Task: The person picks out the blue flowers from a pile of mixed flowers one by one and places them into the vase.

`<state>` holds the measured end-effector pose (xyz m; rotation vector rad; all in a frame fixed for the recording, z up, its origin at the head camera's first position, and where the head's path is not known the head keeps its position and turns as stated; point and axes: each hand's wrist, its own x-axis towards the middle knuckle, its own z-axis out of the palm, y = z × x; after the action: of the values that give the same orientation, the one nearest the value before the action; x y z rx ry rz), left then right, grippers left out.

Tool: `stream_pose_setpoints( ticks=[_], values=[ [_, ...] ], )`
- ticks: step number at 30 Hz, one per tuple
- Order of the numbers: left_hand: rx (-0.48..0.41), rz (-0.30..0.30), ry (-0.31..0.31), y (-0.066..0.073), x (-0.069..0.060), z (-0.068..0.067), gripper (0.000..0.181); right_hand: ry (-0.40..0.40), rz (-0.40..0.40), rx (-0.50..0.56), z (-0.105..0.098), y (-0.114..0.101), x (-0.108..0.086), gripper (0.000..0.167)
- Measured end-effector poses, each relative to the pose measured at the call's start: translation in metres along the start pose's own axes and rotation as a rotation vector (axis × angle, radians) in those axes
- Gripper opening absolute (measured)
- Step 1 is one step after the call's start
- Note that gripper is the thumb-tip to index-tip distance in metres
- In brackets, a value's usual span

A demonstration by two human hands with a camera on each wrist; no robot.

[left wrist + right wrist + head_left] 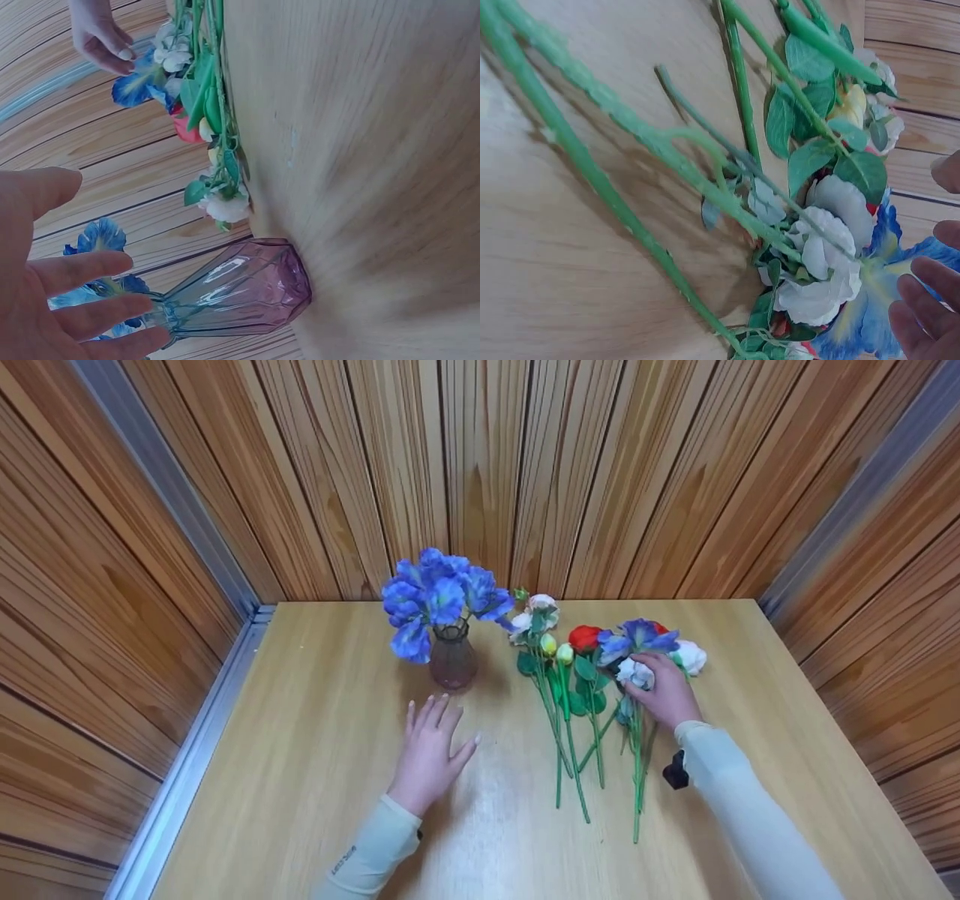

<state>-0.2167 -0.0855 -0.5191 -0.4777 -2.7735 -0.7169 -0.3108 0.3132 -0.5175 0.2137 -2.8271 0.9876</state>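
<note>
My left hand (429,765) hovers just in front of the vase (453,664), fingers spread and holding nothing. This clear vase, pinkish at the base, stands upright with several blue irises (444,598) in it. At the right, my right hand (667,690) is over a bunch of flowers lying on the table. Its fingers are beside a loose blue iris (881,292) and a white flower (821,262), with a gap between thumb and fingers in the right wrist view. Whether the fingertips touch the petals is unclear. Green stems (637,780) point toward the front.
Left of my right hand lie a red flower (585,638), yellowish buds (565,653) and pale pink-white flowers (541,611). Another white flower (690,657) lies at the far right. Wood-patterned panels (480,472) enclose the table (315,720) at the back and sides.
</note>
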Motion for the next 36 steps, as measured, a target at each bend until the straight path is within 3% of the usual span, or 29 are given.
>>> stream_pose_setpoints(
  ticks=[12, 21, 27, 36],
  values=[
    [0.01, -0.03, 0.022, -0.006, -0.008, -0.001, 0.053, -0.008, 0.075, -0.019, 0.0, 0.004, 0.013, 0.045],
    [0.022, 0.009, 0.088, -0.01, -0.008, 0.002, 0.047, 0.038, 0.019, -0.053, 0.008, 0.01, 0.018, 0.037],
    [0.024, 0.003, 0.079, -0.011, -0.009, 0.001, 0.046, 0.039, 0.021, -0.058, 0.012, 0.015, 0.018, 0.031],
    [0.023, -0.023, 0.056, -0.012, -0.01, 0.0, 0.045, 0.006, 0.107, -0.068, 0.013, 0.015, 0.02, 0.027]
  ],
)
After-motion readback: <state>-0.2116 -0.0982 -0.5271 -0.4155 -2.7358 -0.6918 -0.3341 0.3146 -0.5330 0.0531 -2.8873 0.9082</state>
